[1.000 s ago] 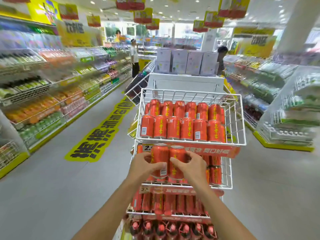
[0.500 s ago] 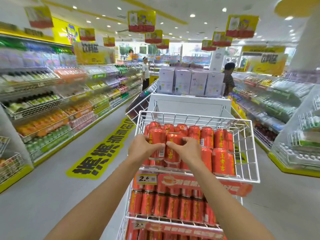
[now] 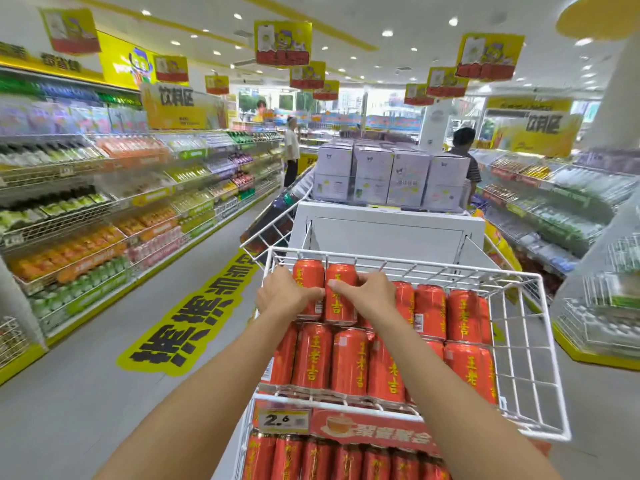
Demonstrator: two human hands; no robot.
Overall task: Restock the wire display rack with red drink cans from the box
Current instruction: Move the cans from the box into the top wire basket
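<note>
Gripping one red can [image 3: 341, 280] each with curled fingers, the left hand [image 3: 284, 301] and right hand [image 3: 369, 296] set them into the top basket [image 3: 433, 264]. It looks almost full.

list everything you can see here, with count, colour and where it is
left held can: one, red, rear left of the top basket
right held can: one, red, right beside it
stocked cans: many, red with yellow characters, top basket and tier below
wire display rack: one, white, centre
price tag: one, yellow and white, top basket's front rail
pale boxes: several, lilac-white, stacked behind the rack
floor sticker: one, yellow with black characters, left aisle
drink shelves: both sides, mixed colours
hanging signs: several, yellow and red, ceiling
people: two, far end
left hand: grips the left held can
right hand: grips the right held can
</note>
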